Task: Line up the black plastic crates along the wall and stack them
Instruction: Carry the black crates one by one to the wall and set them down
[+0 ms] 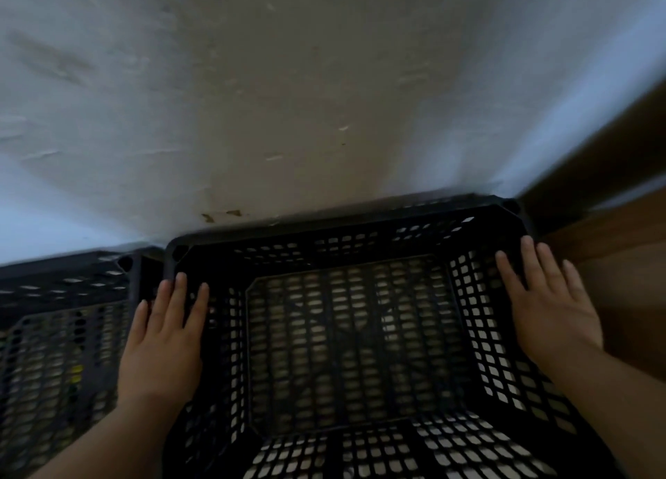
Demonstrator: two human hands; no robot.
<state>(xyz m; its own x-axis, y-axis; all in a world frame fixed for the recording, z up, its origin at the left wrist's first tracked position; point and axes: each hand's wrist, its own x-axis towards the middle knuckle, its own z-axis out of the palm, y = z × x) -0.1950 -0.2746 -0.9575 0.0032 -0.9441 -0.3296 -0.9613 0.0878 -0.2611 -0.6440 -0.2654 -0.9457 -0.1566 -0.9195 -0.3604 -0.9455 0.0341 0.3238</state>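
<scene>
A black perforated plastic crate [353,338] stands open side up right below me, its far rim against the white wall [288,100]. Another grid shows through its floor, so it may sit on a crate beneath; I cannot tell for sure. My left hand [164,338] lies flat on the crate's left rim, fingers spread and pointing at the wall. My right hand [547,309] lies flat on the right rim the same way. Neither hand curls around anything. A second black crate [61,334] stands just to the left, also against the wall.
The wall is scuffed and stained near its base. To the right of the crate there is brown wooden floor [620,262], with a dark brown edge [591,143] running up along the wall.
</scene>
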